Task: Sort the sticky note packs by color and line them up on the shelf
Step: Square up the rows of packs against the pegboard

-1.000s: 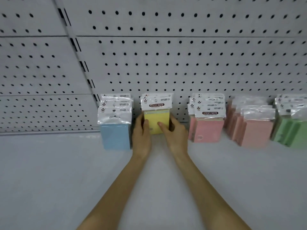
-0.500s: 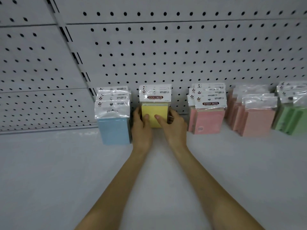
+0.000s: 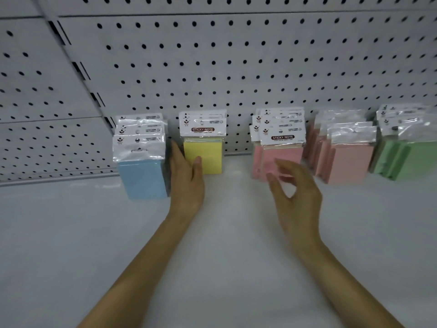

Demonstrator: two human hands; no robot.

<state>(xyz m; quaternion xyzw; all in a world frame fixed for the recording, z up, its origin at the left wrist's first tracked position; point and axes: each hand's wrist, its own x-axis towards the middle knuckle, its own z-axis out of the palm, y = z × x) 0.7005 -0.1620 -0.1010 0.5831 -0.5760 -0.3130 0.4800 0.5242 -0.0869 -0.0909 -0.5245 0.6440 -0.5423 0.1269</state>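
Left hand [image 3: 186,183] touches yellow pack [image 3: 203,155] | white shelf [image 3: 224,235] | pegboard wall [image 3: 260,67]

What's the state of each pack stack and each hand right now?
blue packs: upright, lined front to back.
yellow pack: upright, touched by the left hand.
pink packs: upright row, partly behind the right hand.
salmon packs: upright row.
green packs: upright, cut by the frame edge.
left hand: fingers straight along the yellow pack's side, thumb on its front.
right hand: off the shelf, loosely curled, empty.
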